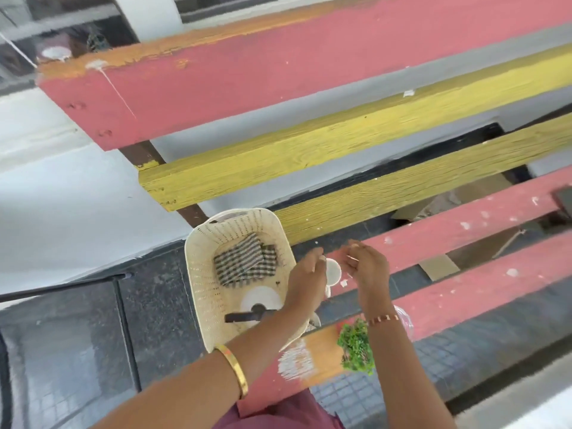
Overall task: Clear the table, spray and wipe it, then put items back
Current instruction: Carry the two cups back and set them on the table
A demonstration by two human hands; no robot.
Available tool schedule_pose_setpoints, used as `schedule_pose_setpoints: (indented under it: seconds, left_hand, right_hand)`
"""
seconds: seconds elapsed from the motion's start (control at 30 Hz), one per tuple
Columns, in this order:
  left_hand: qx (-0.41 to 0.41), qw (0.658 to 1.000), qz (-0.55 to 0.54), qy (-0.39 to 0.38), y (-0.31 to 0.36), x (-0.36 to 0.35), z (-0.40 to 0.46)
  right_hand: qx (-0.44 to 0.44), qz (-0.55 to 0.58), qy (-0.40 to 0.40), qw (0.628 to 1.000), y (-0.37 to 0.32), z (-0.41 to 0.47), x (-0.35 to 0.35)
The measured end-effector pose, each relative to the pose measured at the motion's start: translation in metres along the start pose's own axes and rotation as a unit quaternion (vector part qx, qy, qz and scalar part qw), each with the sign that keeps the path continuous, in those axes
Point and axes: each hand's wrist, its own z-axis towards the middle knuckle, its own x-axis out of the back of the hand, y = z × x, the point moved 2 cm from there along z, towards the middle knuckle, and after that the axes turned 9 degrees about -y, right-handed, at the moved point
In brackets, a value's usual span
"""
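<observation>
The table is made of long red [464, 224] and yellow [309, 156] wooden slats with gaps between them. A small white cup [333, 270] stands on a near red slat. My left hand [306, 274] hovers just left of the cup with relaxed fingers. My right hand [366, 264] is just right of it, fingers loosely curled, and I see nothing held. A cream perforated basket [198, 274] sits at the table's left end. It holds a folded checked cloth [244, 261] and a white round object with a dark handle [247, 317].
A small green plant [356, 345] lies on the nearest slat under my right forearm, with clear plastic [404, 320] beside it. A white scrap [343, 283] sits near the cup. Dark tiled floor and cardboard [439, 264] show through the gaps.
</observation>
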Motion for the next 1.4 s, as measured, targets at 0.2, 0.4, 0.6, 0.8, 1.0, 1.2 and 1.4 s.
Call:
schedule_pose_setpoints:
  seconds: [0.2,0.4,0.6,0.8,1.0,1.2,1.4]
  left_hand:
    - [0.089,0.996,0.002,-0.021,-0.032,-0.069,0.009]
    - [0.206,0.975,-0.066,0.057,-0.069,-0.093,0.030]
    - [0.289,0.956,0.027,0.027,-0.085,-0.094,0.055]
    - [0.265,0.963,0.042,0.039,-0.096,-0.094,0.064]
    - [0.196,0.976,0.052,0.077,-0.087,-0.085,0.059]
    - [0.149,0.984,0.080,0.063,-0.068,-0.076,0.034]
    - [0.082,0.993,0.048,0.066,-0.053,-0.063,-0.023]
  right_hand:
    - [-0.022,-0.190,0.122,0.974,0.033,0.029,0.089]
    - [-0.071,-0.407,0.040,0.910,0.053,0.049,0.112]
    - [-0.059,-0.470,-0.038,0.880,0.063,0.066,0.105]
    - [-0.050,-0.487,-0.039,0.871,0.076,0.071,0.105]
    - [0.006,-0.493,-0.002,0.870,0.075,0.069,0.105]
    - [0.065,-0.497,0.022,0.865,0.061,0.039,0.107]
    - [0.157,-0.445,0.035,0.881,0.041,-0.021,0.101]
